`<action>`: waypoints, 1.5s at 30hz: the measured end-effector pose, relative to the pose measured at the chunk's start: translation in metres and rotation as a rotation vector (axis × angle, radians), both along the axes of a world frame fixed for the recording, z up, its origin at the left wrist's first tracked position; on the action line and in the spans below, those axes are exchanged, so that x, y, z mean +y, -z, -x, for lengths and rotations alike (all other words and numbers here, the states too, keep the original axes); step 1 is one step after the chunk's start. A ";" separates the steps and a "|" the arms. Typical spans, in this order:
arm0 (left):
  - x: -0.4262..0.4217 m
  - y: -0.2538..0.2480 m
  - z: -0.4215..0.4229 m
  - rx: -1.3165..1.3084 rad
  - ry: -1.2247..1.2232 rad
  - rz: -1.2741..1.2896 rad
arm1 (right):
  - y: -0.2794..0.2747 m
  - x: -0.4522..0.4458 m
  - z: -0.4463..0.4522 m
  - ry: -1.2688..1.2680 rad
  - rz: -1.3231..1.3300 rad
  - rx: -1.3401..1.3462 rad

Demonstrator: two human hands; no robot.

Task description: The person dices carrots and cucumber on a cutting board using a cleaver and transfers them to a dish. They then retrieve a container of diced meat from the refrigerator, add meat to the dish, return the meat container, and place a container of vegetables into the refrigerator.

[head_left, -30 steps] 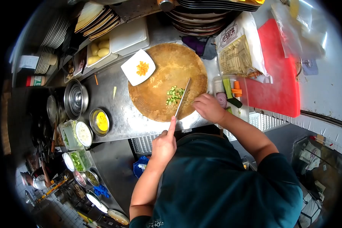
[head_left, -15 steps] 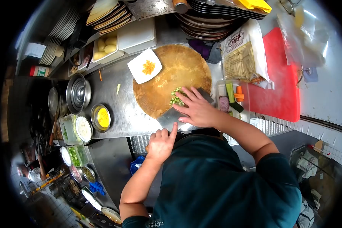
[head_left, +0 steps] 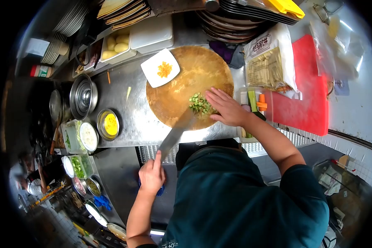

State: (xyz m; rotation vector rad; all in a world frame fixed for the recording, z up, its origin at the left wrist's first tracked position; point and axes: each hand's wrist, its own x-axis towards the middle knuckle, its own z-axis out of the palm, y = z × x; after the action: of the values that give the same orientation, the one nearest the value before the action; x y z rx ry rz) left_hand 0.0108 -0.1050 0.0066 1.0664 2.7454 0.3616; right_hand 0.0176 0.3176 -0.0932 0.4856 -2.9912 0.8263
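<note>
A wide-bladed knife [head_left: 173,138] is in my left hand [head_left: 151,175], which is closed round its handle with the index finger stretched toward the blade. The blade points up and right, its blurred tip over the lower edge of the round wooden chopping board [head_left: 198,74]. Chopped green pieces [head_left: 200,104] lie in a small heap near the tip. My right hand [head_left: 227,108] is palm down with fingers extended, at the right side of the heap, holding nothing that I can see. On the board's upper left rests a white square dish [head_left: 151,68] with diced orange pieces [head_left: 164,70].
A clear container of cut vegetables [head_left: 269,108] is right of the board, by a red board [head_left: 304,95] and a white food bag [head_left: 273,62]. Steel bowls [head_left: 83,97] stand left. Stacked dark plates [head_left: 231,25] are behind. A co-worker [head_left: 36,186] is at far left.
The knife has swung from lying flat under my right hand to pointing up and right from the lower left. My left hand moved down and left; my right hand shifted right, off the blade.
</note>
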 end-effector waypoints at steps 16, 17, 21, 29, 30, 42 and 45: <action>0.096 0.082 0.008 -1.109 -0.654 -0.617 | 0.020 -0.076 0.039 0.447 0.069 0.106; 0.104 0.081 0.010 -1.111 -0.635 -0.607 | 0.019 -0.082 0.041 0.469 0.072 0.111; 0.118 0.088 0.016 -1.138 -0.571 -0.638 | 0.016 -0.091 0.048 0.557 0.089 0.119; 0.131 0.099 0.026 -1.180 -0.494 -0.595 | 0.023 -0.095 0.059 0.623 0.146 0.174; 0.133 0.094 0.027 -1.178 -0.490 -0.586 | 0.021 -0.095 0.059 0.628 0.134 0.178; 0.120 -0.004 0.109 -0.772 -0.634 -0.810 | -0.060 -0.138 0.206 0.355 0.367 0.388; 0.114 -0.005 0.127 -0.733 -0.682 -0.774 | -0.050 -0.148 0.233 0.326 0.404 0.376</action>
State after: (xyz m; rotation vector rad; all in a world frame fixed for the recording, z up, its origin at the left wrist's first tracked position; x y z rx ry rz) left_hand -0.1165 0.0094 0.0115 -0.0418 2.1703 1.6102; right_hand -0.2152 0.1700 -0.0431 0.1158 -2.3872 1.1171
